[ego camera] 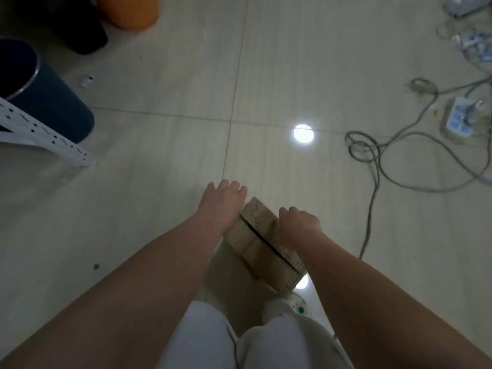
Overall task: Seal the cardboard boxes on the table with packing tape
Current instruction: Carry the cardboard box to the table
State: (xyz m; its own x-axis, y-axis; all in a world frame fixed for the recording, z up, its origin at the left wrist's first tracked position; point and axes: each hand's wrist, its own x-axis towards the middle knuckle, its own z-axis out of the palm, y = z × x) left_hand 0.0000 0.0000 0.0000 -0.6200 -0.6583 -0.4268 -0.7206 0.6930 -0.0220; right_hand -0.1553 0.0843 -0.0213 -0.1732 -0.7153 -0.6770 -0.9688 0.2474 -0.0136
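One cardboard box (262, 241), low in the middle of the view, up in the air over the floor (173, 89), squeezed between two bare hands. Tilted, with one long dark slit down the top between two flaps.

Left hand (225, 206) flat against the left side of the box, fingers straight and close together, tips past the far corner. Pressing, not curled round. Right hand (299, 222) on the right side, fingers bent over the top edge, gripping the box. Two bare arms reaching in from the bottom corners.

Below the box: two legs in white trousers (239, 342), and one white shoe (287, 307) with one green dot, just under the near end of the box.

On the pale floor tiles: two round bright spots of light, one (303, 133) beyond the hands, the other (302, 282) peeking out beside the near corner of the box. One small dark spot (96, 266) at the left.

At the right: grey cables (372, 155) in loops, too tangled to count. At least two power strips, one (460, 115) near the right edge, one (476, 46) farther up, both blurry.

At the left: one dark blue round bin (45, 102), with one white metal bar (45, 134) full of small holes across the front of it. In the top left corner one orange thing (133, 12) and one black thing (80, 33), side by side, both cut off by the edge. One small white thing (86, 79) on the floor near the bin, too blurry to name.
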